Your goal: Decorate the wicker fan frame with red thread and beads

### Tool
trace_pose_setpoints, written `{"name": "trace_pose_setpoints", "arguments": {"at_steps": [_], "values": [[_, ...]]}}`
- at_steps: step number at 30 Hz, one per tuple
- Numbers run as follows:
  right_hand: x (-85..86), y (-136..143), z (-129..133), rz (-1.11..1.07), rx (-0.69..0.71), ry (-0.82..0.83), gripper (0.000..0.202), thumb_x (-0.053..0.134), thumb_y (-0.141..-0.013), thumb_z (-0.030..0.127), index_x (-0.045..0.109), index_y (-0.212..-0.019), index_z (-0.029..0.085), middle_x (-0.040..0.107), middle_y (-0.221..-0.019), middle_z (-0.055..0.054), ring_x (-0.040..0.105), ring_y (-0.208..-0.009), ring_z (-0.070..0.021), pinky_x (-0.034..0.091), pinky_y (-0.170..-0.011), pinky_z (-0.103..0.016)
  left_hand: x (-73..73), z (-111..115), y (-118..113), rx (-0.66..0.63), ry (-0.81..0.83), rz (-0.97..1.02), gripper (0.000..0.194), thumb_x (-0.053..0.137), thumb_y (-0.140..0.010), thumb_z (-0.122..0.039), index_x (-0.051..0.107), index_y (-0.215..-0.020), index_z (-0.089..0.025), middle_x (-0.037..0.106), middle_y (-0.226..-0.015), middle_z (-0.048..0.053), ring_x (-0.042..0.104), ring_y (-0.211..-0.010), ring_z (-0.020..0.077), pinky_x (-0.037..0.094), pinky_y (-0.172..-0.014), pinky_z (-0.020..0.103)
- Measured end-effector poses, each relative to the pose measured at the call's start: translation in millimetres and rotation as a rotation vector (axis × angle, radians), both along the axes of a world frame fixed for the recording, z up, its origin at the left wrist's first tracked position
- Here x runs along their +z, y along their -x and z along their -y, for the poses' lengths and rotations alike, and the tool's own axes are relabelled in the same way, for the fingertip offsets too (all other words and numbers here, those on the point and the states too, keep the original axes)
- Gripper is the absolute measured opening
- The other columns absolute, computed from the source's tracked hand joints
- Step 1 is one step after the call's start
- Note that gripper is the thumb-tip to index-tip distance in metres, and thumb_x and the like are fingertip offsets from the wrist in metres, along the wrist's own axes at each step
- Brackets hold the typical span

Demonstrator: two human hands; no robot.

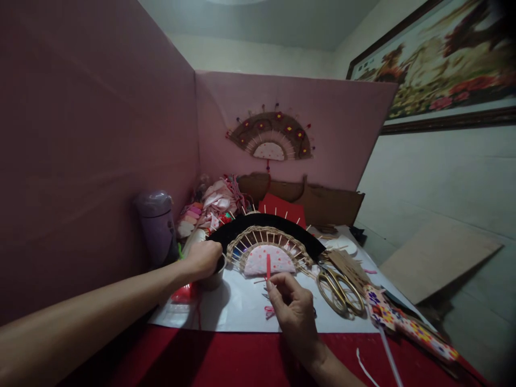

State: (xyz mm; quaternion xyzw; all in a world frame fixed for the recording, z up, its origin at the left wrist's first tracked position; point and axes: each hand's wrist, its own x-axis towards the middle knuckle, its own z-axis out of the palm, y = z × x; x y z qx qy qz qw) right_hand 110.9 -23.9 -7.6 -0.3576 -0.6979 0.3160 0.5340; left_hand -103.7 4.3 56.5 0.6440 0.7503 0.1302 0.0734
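The right hand (pixel 294 306) pinches a red strip (pixel 269 265) by its near end, long axis pointing away from the near edge of the white sheet (pixel 242 317), far end over the dotted half-round (pixel 255 262). The left hand (pixel 204 258) curls at the cup (pixel 214 279), its grip hidden

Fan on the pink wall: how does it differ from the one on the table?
The wall fan has a brown band with red flowers; the table fan has a plain black band. The wall fan's stick tips carry beads; the table fan's are bare. Both have pale, red-dotted half-round bases.
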Motion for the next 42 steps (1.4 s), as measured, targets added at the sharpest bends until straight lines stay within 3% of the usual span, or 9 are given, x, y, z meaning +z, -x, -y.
{"name": "trace_pose_setpoints", "arguments": {"at_steps": [7, 13, 15, 18, 22, 27, 33, 38, 42], "values": [[-9.4, 0.2, -3.7, 0.037, 0.009, -0.029, 0.018, 0.051, -0.087, 0.029, 0.053, -0.072, 0.018, 0.034, -0.05, 0.007, 0.032, -0.045, -0.0086, 0.027, -0.042, -0.02, -4.1, -9.2, 6.9, 0.007, 0.099, -0.145, 0.01, 0.058, -0.069, -0.014, 0.068, -0.069, -0.014, 0.07, -0.083, 0.016, 0.065, -0.086, 0.0306, 0.042, -0.067, 0.032], [-13.8, 1.2, -8.3, 0.05, -0.003, -0.062, 0.018, 0.051, -0.087, 0.03, 0.053, -0.073, 0.018, 0.034, -0.049, 0.008, 0.033, -0.044, -0.0084, 0.028, -0.042, -0.02, -8.9, -16.5, 11.3, 0.006, 0.21, -0.148, 0.019, 0.059, -0.084, -0.03, 0.064, -0.092, -0.013, 0.066, -0.093, 0.007, 0.063, -0.087, 0.0204, 0.05, -0.074, 0.037], [-13.3, 1.5, -8.5, 0.066, -0.004, -0.074, 0.018, 0.051, -0.087, 0.029, 0.053, -0.073, 0.018, 0.036, -0.049, 0.008, 0.034, -0.044, -0.0086, 0.028, -0.042, -0.02, -10.1, -18.8, 15.2, -0.028, 0.217, -0.101, 0.017, 0.06, -0.082, -0.028, 0.064, -0.089, -0.013, 0.065, -0.087, 0.005, 0.062, -0.082, 0.0187, 0.05, -0.072, 0.034], [-12.8, 1.5, -8.0, 0.085, -0.012, -0.107, 0.016, 0.052, -0.086, 0.027, 0.053, -0.072, 0.019, 0.035, -0.048, 0.008, 0.034, -0.043, -0.0086, 0.026, -0.042, -0.021, -10.0, -22.6, 25.6, -0.12, 0.214, 0.038, 0.004, 0.063, -0.065, -0.015, 0.067, -0.065, -0.014, 0.063, -0.062, 0.002, 0.061, -0.069, 0.0191, 0.043, -0.059, 0.026], [-13.5, 0.9, -7.4, 0.082, -0.006, -0.092, 0.016, 0.051, -0.086, 0.027, 0.053, -0.072, 0.019, 0.038, -0.048, 0.007, 0.037, -0.043, -0.0088, 0.028, -0.042, -0.021, -6.8, -26.9, 42.6, -0.201, 0.23, 0.271, 0.006, 0.06, -0.054, -0.019, 0.064, -0.057, -0.016, 0.054, -0.048, -0.003, 0.05, -0.05, 0.0123, 0.035, -0.047, 0.022], [-11.5, -0.1, -6.4, 0.093, -0.006, -0.086, 0.018, 0.05, -0.087, 0.028, 0.052, -0.071, 0.019, 0.038, -0.048, 0.007, 0.036, -0.043, -0.0089, 0.028, -0.043, -0.021, -4.2, -23.3, 55.1, -0.219, 0.198, 0.527, 0.02, 0.061, -0.055, -0.035, 0.057, -0.057, -0.015, 0.048, -0.049, -0.003, 0.04, -0.048, 0.0093, 0.031, -0.047, 0.022], [-11.4, 0.9, -7.0, 0.087, 0.0, -0.061, 0.019, 0.05, -0.088, 0.03, 0.052, -0.072, 0.019, 0.038, -0.049, 0.007, 0.038, -0.043, -0.009, 0.031, -0.042, -0.02, -8.3, -15.9, 60.1, -0.218, 0.213, 0.727, 0.033, 0.062, -0.059, -0.044, 0.06, -0.069, -0.013, 0.05, -0.053, -0.002, 0.036, -0.047, 0.0086, 0.027, -0.045, 0.022], [-13.3, 0.7, -7.4, 0.092, -0.009, -0.066, 0.02, 0.05, -0.088, 0.031, 0.052, -0.072, 0.019, 0.037, -0.049, 0.008, 0.036, -0.043, -0.0087, 0.029, -0.042, -0.021, -11.0, -15.1, 57.1, -0.223, 0.218, 0.784, 0.032, 0.061, -0.059, -0.044, 0.058, -0.07, -0.014, 0.054, -0.06, 0.001, 0.043, -0.052, 0.0106, 0.03, -0.049, 0.022], [-12.6, 0.4, -7.2, 0.096, -0.011, -0.056, 0.02, 0.05, -0.088, 0.031, 0.052, -0.072, 0.019, 0.036, -0.049, 0.007, 0.035, -0.044, -0.0089, 0.029, -0.043, -0.021, -8.4, -15.6, 54.1, -0.241, 0.24, 0.711, 0.028, 0.062, -0.058, -0.042, 0.054, -0.059, -0.015, 0.047, -0.051, -0.003, 0.038, -0.048, 0.009, 0.028, -0.048, 0.023]]}}
